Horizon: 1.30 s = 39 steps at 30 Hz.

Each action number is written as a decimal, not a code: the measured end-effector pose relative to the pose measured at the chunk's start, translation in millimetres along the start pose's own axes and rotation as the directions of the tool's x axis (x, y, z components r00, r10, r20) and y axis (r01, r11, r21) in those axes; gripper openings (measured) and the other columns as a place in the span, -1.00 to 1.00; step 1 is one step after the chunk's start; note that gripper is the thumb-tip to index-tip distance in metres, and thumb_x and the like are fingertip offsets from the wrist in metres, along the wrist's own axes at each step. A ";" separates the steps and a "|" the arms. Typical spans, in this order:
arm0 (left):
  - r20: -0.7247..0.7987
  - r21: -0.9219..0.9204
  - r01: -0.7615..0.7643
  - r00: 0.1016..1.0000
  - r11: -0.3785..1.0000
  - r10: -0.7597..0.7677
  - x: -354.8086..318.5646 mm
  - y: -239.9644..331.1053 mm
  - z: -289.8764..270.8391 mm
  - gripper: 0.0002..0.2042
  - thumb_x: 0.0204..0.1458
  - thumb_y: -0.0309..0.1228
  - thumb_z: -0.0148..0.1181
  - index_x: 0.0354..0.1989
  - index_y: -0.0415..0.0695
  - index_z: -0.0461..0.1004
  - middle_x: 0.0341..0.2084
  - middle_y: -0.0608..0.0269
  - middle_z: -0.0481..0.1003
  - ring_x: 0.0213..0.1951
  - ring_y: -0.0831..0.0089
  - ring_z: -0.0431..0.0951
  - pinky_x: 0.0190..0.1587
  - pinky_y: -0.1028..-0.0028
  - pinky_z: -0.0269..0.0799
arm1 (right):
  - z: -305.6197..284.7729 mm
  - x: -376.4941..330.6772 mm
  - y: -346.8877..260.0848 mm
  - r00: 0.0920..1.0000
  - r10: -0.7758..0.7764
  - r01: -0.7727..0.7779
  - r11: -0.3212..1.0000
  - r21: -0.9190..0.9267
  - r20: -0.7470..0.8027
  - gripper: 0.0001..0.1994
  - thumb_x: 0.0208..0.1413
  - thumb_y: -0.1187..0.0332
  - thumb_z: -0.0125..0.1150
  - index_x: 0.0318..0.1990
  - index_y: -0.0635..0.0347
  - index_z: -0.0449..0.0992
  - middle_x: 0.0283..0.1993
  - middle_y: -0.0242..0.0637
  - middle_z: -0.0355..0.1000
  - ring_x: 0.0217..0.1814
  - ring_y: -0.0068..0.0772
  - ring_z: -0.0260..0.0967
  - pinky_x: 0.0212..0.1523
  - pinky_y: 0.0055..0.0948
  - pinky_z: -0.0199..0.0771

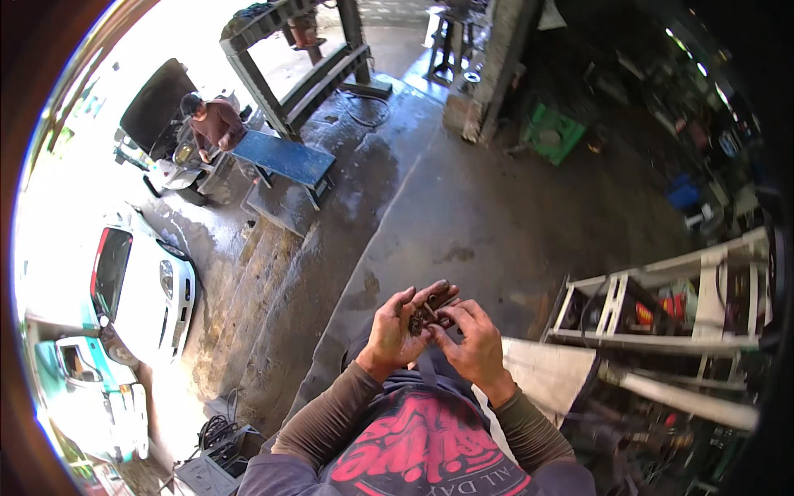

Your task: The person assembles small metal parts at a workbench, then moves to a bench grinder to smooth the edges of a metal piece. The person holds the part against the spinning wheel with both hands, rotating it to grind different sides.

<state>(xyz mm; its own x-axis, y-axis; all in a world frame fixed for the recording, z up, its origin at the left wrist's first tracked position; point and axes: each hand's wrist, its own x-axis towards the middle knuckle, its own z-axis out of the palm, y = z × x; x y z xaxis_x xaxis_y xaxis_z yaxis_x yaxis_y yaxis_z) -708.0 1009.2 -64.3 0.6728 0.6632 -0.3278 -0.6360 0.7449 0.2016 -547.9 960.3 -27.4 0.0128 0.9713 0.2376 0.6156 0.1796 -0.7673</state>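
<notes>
Past shirt (422,455), L grip (389,337) cupped, R grip (474,345) curled.

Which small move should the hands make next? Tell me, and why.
The bare right hand should probably pick out one of the small, dark, metal-looking parts: the bare left hand cups them, and the right's fingers bend in close against them.

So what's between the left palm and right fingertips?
In the head view, a cluster of small, dark, metal-looking parts sits between the left hand and right hand; exact kinds too small to tell.
</notes>
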 end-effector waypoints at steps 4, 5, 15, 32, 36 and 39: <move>-0.025 -0.063 -0.047 0.999 0.997 0.045 75.7 84.7 2.0 -0.43 0.34 -0.15 -0.30 0.39 -0.27 0.23 0.36 0.01 0.29 0.33 0.21 0.33 0.39 0.29 0.16 | 31.5 114.9 26.3 0.999 -0.003 0.004 0.999 -0.032 0.039 -0.80 0.03 0.39 0.40 -0.19 0.20 0.59 -0.23 -0.19 0.48 -0.24 -0.13 0.52 -0.23 -0.25 0.53; -0.020 -0.062 -0.060 0.998 0.996 0.059 96.8 105.4 3.0 -0.44 0.34 -0.17 -0.29 0.38 -0.29 0.23 0.35 -0.02 0.30 0.33 0.21 0.32 0.40 0.27 0.14 | 41.1 141.4 36.2 1.000 0.002 -0.001 1.000 -0.021 0.018 -0.81 0.03 0.40 0.40 -0.20 0.21 0.59 -0.25 -0.20 0.48 -0.25 -0.15 0.52 -0.24 -0.27 0.52; -0.178 0.347 0.271 0.959 0.898 -0.221 322.7 239.0 41.1 -0.70 0.33 -0.26 -0.04 -0.16 -0.24 0.55 -0.18 0.07 0.62 -0.12 0.26 0.60 -0.03 0.31 0.50 | 29.2 318.9 112.1 0.880 0.259 -0.185 0.959 0.215 -0.399 -0.86 0.07 0.41 0.37 -0.23 0.21 0.57 -0.29 -0.17 0.47 -0.29 -0.13 0.47 -0.26 -0.25 0.49; -0.203 0.795 0.568 0.579 0.212 -0.790 374.0 -65.0 111.1 -0.83 0.29 -0.30 0.13 -0.14 -0.12 0.52 -0.34 0.25 0.54 -0.36 0.46 0.52 -0.32 0.50 0.46 | -74.5 24.4 166.9 0.274 0.492 -0.631 0.741 0.232 -0.826 -0.65 0.11 0.18 0.37 -0.11 0.27 0.51 -0.09 -0.06 0.47 -0.12 0.03 0.51 -0.14 -0.12 0.53; -0.283 0.716 0.678 0.499 0.166 -0.819 377.7 -136.0 91.9 -0.84 0.31 -0.23 0.13 -0.17 -0.02 0.50 -0.43 0.34 0.48 -0.46 0.54 0.43 -0.43 0.58 0.38 | -80.7 -119.2 151.1 0.111 0.609 -0.812 0.512 0.282 -0.785 -0.64 0.17 0.07 0.30 -0.12 0.21 0.58 -0.26 -0.06 0.56 -0.21 0.00 0.56 -0.18 -0.12 0.56; -0.326 0.728 0.679 0.465 0.095 -0.823 352.6 -195.0 99.8 -0.82 0.31 -0.22 0.13 -0.13 -0.05 0.50 -0.40 0.36 0.49 -0.43 0.54 0.46 -0.40 0.58 0.43 | -79.7 -225.6 115.8 -0.105 0.719 -0.826 0.322 0.463 -0.687 -0.69 0.14 0.12 0.30 -0.20 0.21 0.61 -0.28 0.00 0.57 -0.25 0.00 0.56 -0.20 -0.12 0.53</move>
<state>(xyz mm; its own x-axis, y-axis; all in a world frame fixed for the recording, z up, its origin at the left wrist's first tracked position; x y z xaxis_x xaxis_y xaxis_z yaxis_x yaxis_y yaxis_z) -309.0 1105.0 -127.1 0.7133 -0.3288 -0.6189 0.6714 0.5737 0.4690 -416.7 749.5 -122.4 0.9826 -0.0796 -0.1676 -0.1771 -0.6720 -0.7191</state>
